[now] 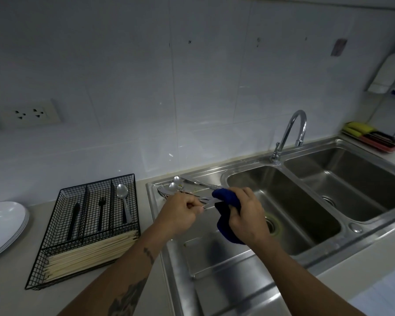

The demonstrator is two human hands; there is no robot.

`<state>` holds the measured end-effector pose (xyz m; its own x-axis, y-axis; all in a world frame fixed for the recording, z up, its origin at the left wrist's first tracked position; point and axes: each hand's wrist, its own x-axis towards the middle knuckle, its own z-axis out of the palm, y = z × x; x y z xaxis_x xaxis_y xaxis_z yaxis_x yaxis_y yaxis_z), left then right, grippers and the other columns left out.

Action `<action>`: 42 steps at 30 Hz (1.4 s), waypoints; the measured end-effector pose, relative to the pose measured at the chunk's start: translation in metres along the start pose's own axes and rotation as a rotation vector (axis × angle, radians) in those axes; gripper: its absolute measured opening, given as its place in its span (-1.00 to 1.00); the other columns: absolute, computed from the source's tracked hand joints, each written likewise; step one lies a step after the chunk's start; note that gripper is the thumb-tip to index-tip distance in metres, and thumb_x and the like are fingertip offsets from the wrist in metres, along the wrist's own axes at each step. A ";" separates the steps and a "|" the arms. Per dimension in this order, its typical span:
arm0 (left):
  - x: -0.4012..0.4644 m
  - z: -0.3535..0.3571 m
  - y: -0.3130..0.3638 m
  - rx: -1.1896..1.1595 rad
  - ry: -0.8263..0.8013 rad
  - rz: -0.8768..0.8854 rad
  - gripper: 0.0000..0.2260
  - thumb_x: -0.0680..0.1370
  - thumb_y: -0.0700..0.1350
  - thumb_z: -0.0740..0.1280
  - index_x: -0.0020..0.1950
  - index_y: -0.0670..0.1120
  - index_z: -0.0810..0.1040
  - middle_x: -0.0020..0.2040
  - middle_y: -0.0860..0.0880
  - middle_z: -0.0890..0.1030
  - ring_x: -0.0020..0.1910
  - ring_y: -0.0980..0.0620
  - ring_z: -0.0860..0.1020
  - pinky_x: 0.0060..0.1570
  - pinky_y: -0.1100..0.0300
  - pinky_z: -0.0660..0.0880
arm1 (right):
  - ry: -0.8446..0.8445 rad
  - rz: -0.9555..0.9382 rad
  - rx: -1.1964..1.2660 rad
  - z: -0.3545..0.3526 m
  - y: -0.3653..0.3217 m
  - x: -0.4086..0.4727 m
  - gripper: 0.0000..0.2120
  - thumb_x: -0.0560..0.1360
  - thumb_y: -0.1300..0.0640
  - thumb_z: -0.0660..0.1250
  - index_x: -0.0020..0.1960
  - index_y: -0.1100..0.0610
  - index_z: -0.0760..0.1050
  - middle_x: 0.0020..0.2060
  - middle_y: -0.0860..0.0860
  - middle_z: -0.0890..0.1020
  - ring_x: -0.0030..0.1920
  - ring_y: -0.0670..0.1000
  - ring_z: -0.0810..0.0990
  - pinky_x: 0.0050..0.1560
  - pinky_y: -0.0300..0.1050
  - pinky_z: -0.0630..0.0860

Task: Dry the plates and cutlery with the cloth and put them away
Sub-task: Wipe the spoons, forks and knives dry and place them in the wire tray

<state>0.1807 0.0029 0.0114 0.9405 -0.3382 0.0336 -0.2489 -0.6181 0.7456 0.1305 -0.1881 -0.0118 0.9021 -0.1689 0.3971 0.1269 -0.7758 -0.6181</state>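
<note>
Two hands meet over the draining board of the steel sink (214,265). The left hand (180,213) is closed, its fingers pinching one end of a shiny piece of cutlery (206,204); I cannot tell if it is a fork, spoon or knife. The right hand (246,215) is closed too, squeezing a dark blue cloth (228,199) around the other end of that piece. More cutlery, a small pile of spoons and forks (176,188), lies on the far part of the draining board, just beyond the hands. To the left of the sink sits a black wire tray (62,224) on the counter. In its far slots lie a silver spoon (123,201), a black fork (100,213) and a black knife (73,221). Its near slot is full of pale chopsticks (89,256). Far left, at the edge of the view, is a stack of white plates (2,226). The tap (292,131) stands behind the two sink bowls, and yellow sponges (356,130) sit in a tray at the far right.
</note>
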 end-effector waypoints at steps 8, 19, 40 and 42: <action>0.000 0.010 0.013 -0.078 0.081 0.041 -0.88 0.56 -0.22 0.33 -0.01 -0.01 0.60 -0.24 0.09 0.61 -0.24 0.13 0.59 -0.17 0.21 0.56 | 0.040 -0.066 -0.007 0.006 -0.025 0.002 -0.68 0.44 0.24 0.33 0.17 0.04 0.50 -0.01 -0.13 0.44 -0.15 -0.12 0.45 -0.15 -0.37 0.38; 0.006 0.006 0.011 -0.063 0.179 -0.107 -0.83 0.53 -0.25 0.31 -0.04 0.03 0.56 -0.20 0.07 0.59 -0.23 0.08 0.53 -0.27 0.22 0.44 | -0.015 0.110 -0.053 -0.010 -0.008 -0.002 -0.60 0.46 0.21 0.31 0.27 -0.01 0.48 0.08 -0.04 0.53 -0.04 -0.05 0.48 -0.03 -0.18 0.34; 0.024 -0.005 0.011 -0.833 0.264 -0.596 -0.71 0.45 -0.47 0.20 0.02 -0.17 0.56 -0.15 -0.21 0.56 -0.37 -0.04 0.63 -0.20 0.00 0.67 | -0.071 -0.187 -0.256 0.035 -0.020 -0.020 -0.33 0.24 0.38 0.43 0.33 0.13 0.49 0.28 0.11 0.51 0.27 0.17 0.49 0.13 0.05 0.57; 0.021 -0.009 0.006 -0.940 0.272 -0.633 -0.62 0.42 -0.52 0.20 0.12 -0.19 0.56 -0.08 -0.23 0.57 -0.38 -0.03 0.62 -0.15 0.01 0.67 | -0.059 -0.095 -0.254 0.030 -0.002 -0.020 -0.34 0.27 0.38 0.43 0.36 0.13 0.48 0.31 0.12 0.49 0.29 0.18 0.49 0.19 0.13 0.55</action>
<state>0.2013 -0.0015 0.0224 0.8821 0.0768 -0.4647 0.4452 0.1857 0.8759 0.1244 -0.1645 -0.0391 0.9146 -0.0582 0.4002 0.1112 -0.9152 -0.3874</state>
